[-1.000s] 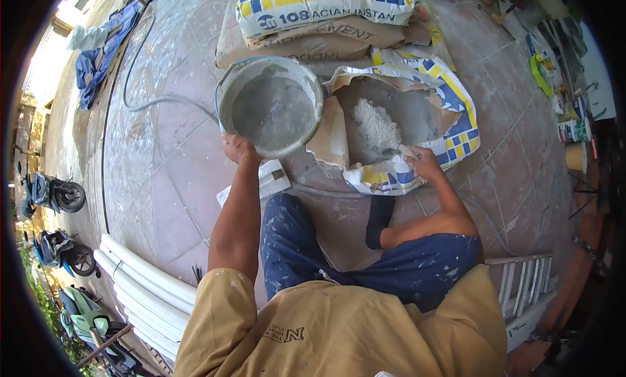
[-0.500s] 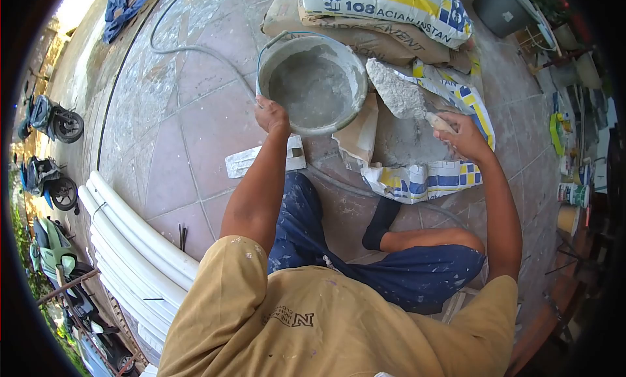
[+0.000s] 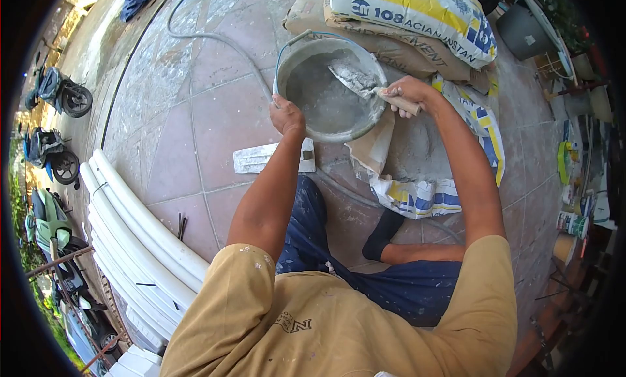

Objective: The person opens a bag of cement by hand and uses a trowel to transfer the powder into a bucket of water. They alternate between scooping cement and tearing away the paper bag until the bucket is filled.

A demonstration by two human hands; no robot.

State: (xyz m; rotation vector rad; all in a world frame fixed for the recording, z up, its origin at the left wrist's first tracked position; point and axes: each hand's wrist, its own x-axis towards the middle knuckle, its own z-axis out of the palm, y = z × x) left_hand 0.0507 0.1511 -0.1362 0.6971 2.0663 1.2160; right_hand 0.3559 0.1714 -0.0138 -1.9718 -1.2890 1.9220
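Observation:
A round bucket (image 3: 287, 109) with grey powder or wet mix inside stands in front of me. My left hand (image 3: 287, 115) grips its near left rim. In my right hand (image 3: 405, 96) is the wooden handle of a trowel (image 3: 353, 81), whose blade reaches over the right rim into the bucket and carries some grey powder. Right of the bucket lies an opened cement bag (image 3: 417, 197) with grey powder showing in it. A plastering float (image 3: 257, 160) rests on the tiles below the bucket, partly behind my left forearm.
Stacked full bags (image 3: 411, 25) stand beyond the bucket. A grey hose (image 3: 244, 54) runs over the tiles and passes behind the bucket. White pipes (image 3: 140, 224) lie at left, with parked motorbikes (image 3: 65, 100) farther off. A dark tub (image 3: 521, 31) stands at far right.
My right hand has moved left with the trowel, from above the opened bag to inside the bucket. Less powder sits on the blade. My left hand stays on the rim.

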